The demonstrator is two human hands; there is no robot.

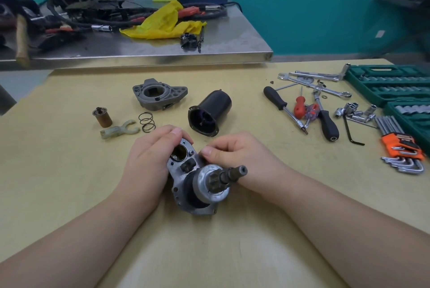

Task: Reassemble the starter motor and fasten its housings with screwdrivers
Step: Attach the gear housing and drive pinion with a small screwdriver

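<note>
Clearly the job is only partly done. Near the front edge of the pale wooden desk (69, 171), the left hand (149, 157) curls round the grey metal starter sub-assembly (197, 183) — a flat plate with a pinion gear and stub shaft pointing toward the camera — while the right hand (235, 155) pinches at its upper rim beside the open solenoid bore; whether a small part sits between those fingertips I cannot tell.

Still loose, by my reading: the pale plastic shift fork (118, 130), the coiled wire spring (147, 122) and the brass-coloured plunger (102, 117) just left of the hands, then the black cylindrical motor casing (213, 112) lying on its side and the grey cast nose housing (159, 96) further back. No housing is fastened yet.

The black- and red-handled screwdrivers (302, 113) lie untouched toward the right edge among sockets, orange-held hex keys (400, 148) and a green socket case (391, 85) — reachable, nothing blocking. Beyond, a steel bench (221, 38) carries yellow cloth (162, 22) and cables.
</note>
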